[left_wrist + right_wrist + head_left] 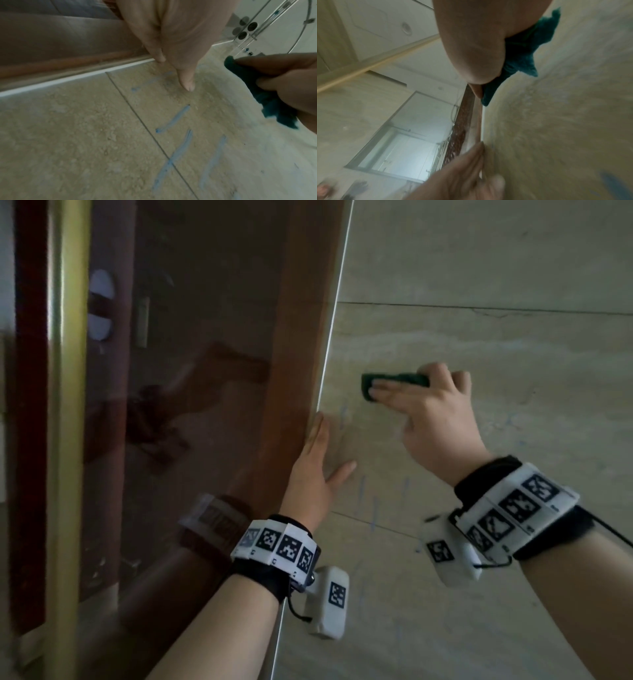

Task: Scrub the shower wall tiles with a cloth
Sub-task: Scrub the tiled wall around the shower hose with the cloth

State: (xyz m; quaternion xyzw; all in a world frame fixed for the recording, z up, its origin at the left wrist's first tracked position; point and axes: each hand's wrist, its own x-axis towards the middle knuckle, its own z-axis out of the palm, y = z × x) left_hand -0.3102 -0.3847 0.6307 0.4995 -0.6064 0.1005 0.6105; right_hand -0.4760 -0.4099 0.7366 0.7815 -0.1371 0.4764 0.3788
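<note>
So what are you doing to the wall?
A person is scrubbing the shower wall tiles. The right hand presses a dark green cloth flat against the wall, up by the glass panel. The left hand rests open on the tile lower down, beside the glass edge. Blue marks on the tiles below the cloth are not wiped off yet.

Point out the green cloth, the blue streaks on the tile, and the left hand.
green cloth (368, 385), head view, its exposed left end beyond the fingertips.
blue streaks (175, 117), left wrist view, middle of one streak.
left hand (310, 470), head view, back of the hand, flat on the tile.
</note>
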